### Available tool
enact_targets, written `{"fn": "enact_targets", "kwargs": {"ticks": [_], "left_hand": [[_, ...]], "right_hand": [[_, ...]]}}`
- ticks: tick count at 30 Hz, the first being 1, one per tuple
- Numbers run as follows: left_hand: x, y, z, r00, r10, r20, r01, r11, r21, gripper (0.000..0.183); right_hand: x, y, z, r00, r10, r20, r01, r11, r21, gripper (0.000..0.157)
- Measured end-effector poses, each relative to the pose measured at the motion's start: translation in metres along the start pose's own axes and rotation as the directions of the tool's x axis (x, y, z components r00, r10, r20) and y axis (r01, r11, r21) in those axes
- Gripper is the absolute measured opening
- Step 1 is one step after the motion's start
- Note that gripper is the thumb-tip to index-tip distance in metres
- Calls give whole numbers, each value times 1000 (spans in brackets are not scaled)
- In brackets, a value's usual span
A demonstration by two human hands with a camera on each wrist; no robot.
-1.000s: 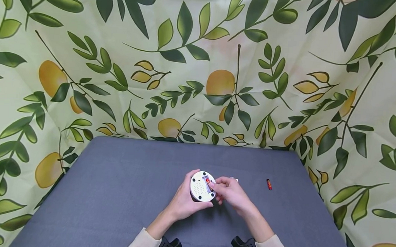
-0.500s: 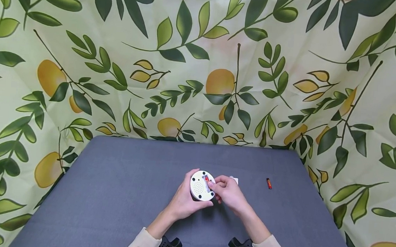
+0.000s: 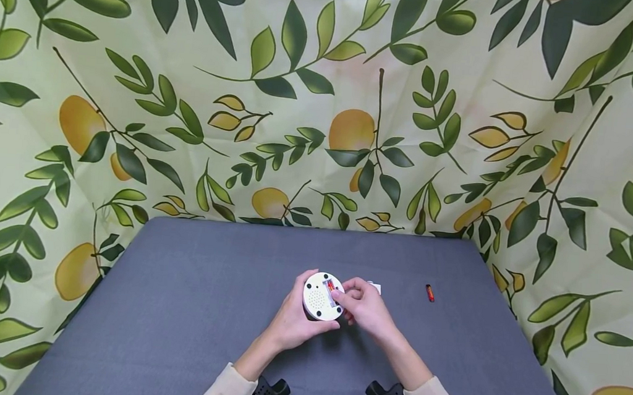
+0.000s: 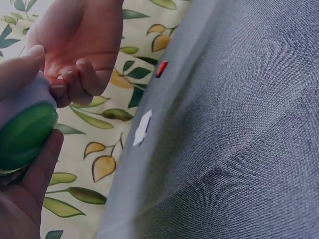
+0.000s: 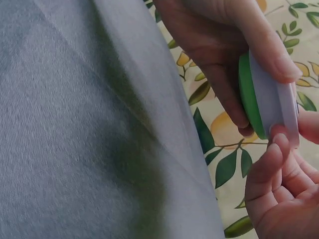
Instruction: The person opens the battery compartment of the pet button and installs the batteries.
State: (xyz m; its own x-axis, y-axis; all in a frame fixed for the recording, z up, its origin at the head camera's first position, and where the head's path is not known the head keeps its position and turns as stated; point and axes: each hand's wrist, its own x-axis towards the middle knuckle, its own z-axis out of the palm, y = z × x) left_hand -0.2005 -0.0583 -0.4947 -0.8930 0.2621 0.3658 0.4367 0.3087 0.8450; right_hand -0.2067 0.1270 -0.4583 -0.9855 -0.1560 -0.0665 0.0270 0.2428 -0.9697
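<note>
A round white device [image 3: 316,298] is held up over the table, its flat face with black feet, speaker holes and a battery compartment turned up. Its other side is green, as the left wrist view shows on the green dome [image 4: 27,132]. My left hand [image 3: 297,317] grips it from the left, thumb at the near rim. A red battery [image 3: 330,284] lies in the compartment, partly hidden by my right thumb. My right hand [image 3: 366,308] presses there with the thumb, while its curled fingers [image 5: 280,139] touch the device's side.
A second red battery [image 3: 430,293] lies on the dark grey table [image 3: 203,288] to the right. Behind my right hand is a small white piece [image 3: 376,288], partly hidden in the head view; the left wrist view shows this white piece [image 4: 142,128] whole. Leaf-patterned cloth [image 3: 300,115] surrounds the table.
The right hand has shifted slightly left and its wrist has turned a little. The battery under its thumb sits more in line with the compartment. The left hand holds nearly still.
</note>
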Motion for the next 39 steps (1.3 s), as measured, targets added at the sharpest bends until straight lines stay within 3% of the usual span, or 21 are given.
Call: {"fn": "enact_targets", "kwargs": {"ticks": [3, 6, 10, 21, 29, 39], "left_hand": [[0, 14, -4, 1000, 0, 10, 0, 1000, -1, 99], [0, 16, -4, 1000, 1, 10, -1, 1000, -8, 99], [1, 3, -2, 1000, 15, 10, -15, 1000, -5, 101], [1, 1, -2, 1000, 7, 7, -7, 1000, 18, 102], [2, 1, -2, 1000, 30, 6, -30, 999, 26, 104], [0, 3, -2, 999, 39, 3, -39, 998, 48, 106]], "right_hand": [[-7, -14, -4, 999, -16, 35, 16, 1000, 9, 23], [-5, -11, -9, 998, -31, 56, 30, 999, 20, 27], [4, 4, -16, 997, -41, 63, 39, 999, 23, 29], [-12, -30, -32, 995, -84, 47, 90, 988, -123, 15], [10, 6, -51, 996, -92, -10, 89, 977, -193, 19], [20, 24, -83, 994, -88, -66, 66, 958, -278, 28]]}}
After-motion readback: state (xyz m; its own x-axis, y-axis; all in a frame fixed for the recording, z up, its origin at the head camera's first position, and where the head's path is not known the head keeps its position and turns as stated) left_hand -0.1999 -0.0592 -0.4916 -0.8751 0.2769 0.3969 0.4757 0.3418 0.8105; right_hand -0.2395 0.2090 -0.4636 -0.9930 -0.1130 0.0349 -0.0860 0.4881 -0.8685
